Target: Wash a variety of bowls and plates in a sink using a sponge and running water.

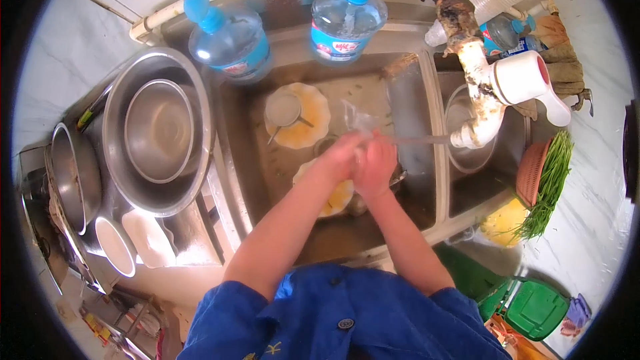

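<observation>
My left hand and my right hand are pressed together over the sink basin. Both are closed; what lies between them, if anything, is hidden. A stream of water runs from the white tap onto the hands and splashes. Below them lies a scalloped white dish with orange residue, partly covered by my left forearm. Farther back in the basin sits a similar dish, with a small round grey utensil resting on it.
Two clear bottles with blue pump tops, one left and one right, stand behind the basin. Large steel bowls and a white oval bowl lie at left. A basket of green stalks stands at right, above a green bin.
</observation>
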A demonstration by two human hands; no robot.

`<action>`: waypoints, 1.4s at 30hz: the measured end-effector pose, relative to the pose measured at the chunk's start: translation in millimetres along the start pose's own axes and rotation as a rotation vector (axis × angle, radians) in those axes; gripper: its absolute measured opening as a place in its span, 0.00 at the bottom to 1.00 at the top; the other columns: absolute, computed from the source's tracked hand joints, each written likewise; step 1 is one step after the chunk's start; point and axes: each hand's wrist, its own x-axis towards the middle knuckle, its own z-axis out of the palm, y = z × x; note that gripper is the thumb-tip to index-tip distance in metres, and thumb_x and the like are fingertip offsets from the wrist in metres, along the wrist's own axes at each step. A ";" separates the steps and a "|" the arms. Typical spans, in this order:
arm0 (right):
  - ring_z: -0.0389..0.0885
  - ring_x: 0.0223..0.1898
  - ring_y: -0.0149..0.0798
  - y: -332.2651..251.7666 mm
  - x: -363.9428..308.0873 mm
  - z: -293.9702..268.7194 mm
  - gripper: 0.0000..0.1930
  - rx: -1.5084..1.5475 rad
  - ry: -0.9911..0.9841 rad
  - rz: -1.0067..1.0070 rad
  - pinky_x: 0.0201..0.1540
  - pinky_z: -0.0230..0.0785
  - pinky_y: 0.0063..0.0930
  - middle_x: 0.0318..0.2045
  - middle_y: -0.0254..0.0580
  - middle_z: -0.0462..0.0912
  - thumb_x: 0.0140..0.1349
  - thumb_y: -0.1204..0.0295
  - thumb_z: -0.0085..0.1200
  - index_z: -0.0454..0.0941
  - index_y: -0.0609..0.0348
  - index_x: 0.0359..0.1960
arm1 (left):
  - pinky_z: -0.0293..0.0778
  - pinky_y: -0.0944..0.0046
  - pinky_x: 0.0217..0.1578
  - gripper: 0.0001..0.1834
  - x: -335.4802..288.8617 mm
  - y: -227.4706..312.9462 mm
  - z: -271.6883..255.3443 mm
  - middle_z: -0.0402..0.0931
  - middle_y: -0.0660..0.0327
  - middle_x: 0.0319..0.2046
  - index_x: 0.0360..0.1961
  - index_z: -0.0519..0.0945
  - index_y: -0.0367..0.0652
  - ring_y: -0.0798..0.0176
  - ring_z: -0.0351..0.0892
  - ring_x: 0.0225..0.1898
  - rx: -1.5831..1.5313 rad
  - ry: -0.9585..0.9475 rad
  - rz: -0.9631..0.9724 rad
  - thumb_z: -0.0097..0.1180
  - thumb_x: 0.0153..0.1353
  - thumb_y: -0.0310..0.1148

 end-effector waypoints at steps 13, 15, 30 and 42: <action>0.76 0.39 0.38 -22.9 -9.2 34.6 0.16 0.699 -0.183 0.948 0.44 0.71 0.38 0.41 0.41 0.79 0.69 0.61 0.46 0.77 0.60 0.48 | 0.74 0.52 0.51 0.29 -4.4 15.3 2.7 0.79 0.41 0.48 0.51 0.77 0.33 0.42 0.79 0.50 1.015 0.538 0.141 0.47 0.67 0.52; 0.76 0.43 0.37 -7.5 -22.4 39.6 0.17 1.122 -0.017 1.219 0.50 0.70 0.35 0.44 0.42 0.79 0.71 0.60 0.44 0.76 0.60 0.48 | 0.75 0.54 0.51 0.27 12.3 -14.6 -15.3 0.80 0.44 0.49 0.53 0.76 0.34 0.46 0.80 0.50 1.653 0.316 0.269 0.48 0.68 0.48; 0.80 0.34 0.38 117.9 -19.7 59.0 0.22 0.356 -0.373 1.053 0.39 0.73 0.35 0.36 0.46 0.85 0.63 0.60 0.57 0.77 0.68 0.50 | 0.74 0.60 0.51 0.25 -24.1 -93.7 -101.0 0.83 0.62 0.43 0.58 0.76 0.44 0.59 0.81 0.42 0.093 0.283 0.236 0.51 0.68 0.49; 0.83 0.45 0.53 138.7 -196.1 192.0 0.26 0.200 -0.999 1.133 0.48 0.75 0.42 0.45 0.58 0.84 0.57 0.62 0.64 0.78 0.67 0.53 | 0.74 0.62 0.35 0.16 -19.2 -108.5 -320.4 0.80 0.59 0.31 0.45 0.82 0.41 0.57 0.80 0.31 0.395 0.814 -0.108 0.60 0.54 0.30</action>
